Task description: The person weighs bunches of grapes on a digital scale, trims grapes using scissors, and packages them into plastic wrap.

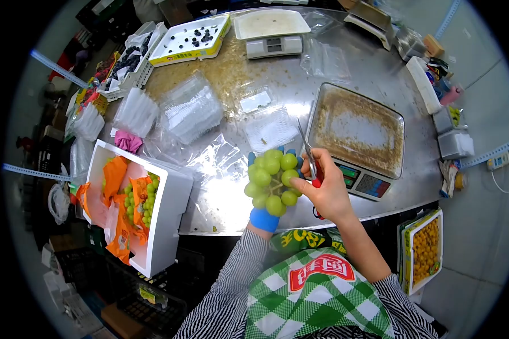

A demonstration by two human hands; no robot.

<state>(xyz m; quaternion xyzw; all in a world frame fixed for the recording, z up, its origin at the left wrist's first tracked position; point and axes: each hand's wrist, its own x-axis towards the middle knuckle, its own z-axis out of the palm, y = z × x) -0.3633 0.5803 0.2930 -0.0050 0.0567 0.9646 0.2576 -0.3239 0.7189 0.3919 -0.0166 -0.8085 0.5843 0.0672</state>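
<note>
A bunch of green grapes (272, 179) rests on my left hand (264, 219), which wears a blue glove and is mostly hidden beneath the fruit, with blue fingertips showing past the far edge. My bare right hand (326, 186) holds red-handled scissors (307, 141), their blades pointing away from me, while its thumb and a finger reach to the right side of the bunch. Just beyond the grapes lies a clear plastic tray (270, 129). To the right of my right hand stands a scale with a stained metal pan (356, 127).
A white foam box (169, 198) with orange-wrapped grapes stands at the left. Stacked clear containers (191, 107) lie behind it. Farther back are a fruit tray (191, 39) and a second scale (272, 34). A box of small yellow fruit (426, 250) sits low at the right.
</note>
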